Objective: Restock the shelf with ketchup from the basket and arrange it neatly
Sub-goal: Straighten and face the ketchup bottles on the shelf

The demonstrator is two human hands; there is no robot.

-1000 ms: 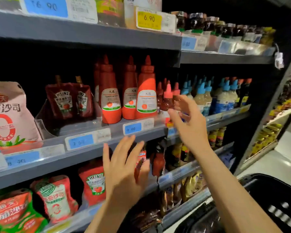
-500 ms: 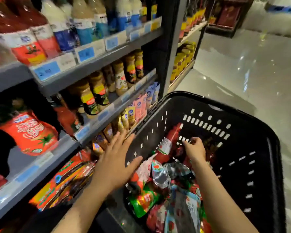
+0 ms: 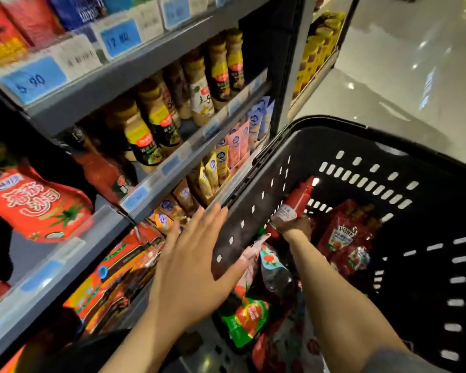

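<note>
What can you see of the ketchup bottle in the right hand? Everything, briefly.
The ketchup bottle is a red squeeze type, plastic by its look, with a red pointed cap and a white label whose print is too blurred to read. It tilts, cap up and away toward the black basket's far wall. The right hand grips its lower body, hiding the base, above the pouches inside the basket.

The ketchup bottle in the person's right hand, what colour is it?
Red, with a white label; the head view shows the ketchup bottle gripped by the right hand.
</note>
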